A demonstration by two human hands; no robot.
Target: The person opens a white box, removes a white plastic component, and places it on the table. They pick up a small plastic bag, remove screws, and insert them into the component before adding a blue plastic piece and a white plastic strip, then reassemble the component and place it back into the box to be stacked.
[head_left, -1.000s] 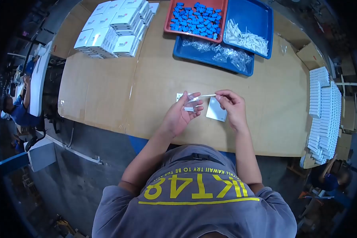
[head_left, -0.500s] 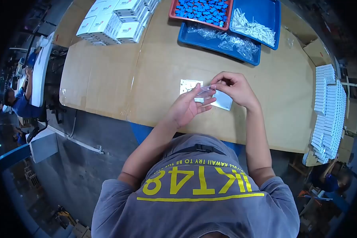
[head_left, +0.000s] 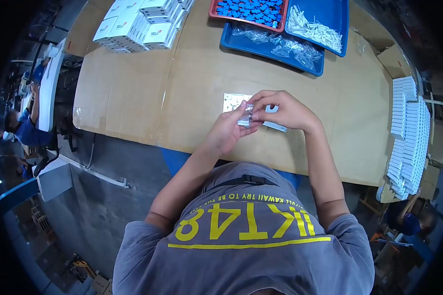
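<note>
Left hand (head_left: 225,132): holds clear bag (head_left: 249,110)
Right hand (head_left: 288,112): pinches bag
Bag: white bit (head_left: 243,123) seems inside
Past hands: more bags (head_left: 280,49)

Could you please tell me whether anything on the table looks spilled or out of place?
I see nothing spilled. Slightly untidy, though, at the far side: the red tray and upper blue tray overlap the lower blue tray, covering part of it.

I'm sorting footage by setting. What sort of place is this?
Likely a factory packing area: stacked white boxes, a red tray of small blue parts, and a co-worker at another table.
</note>
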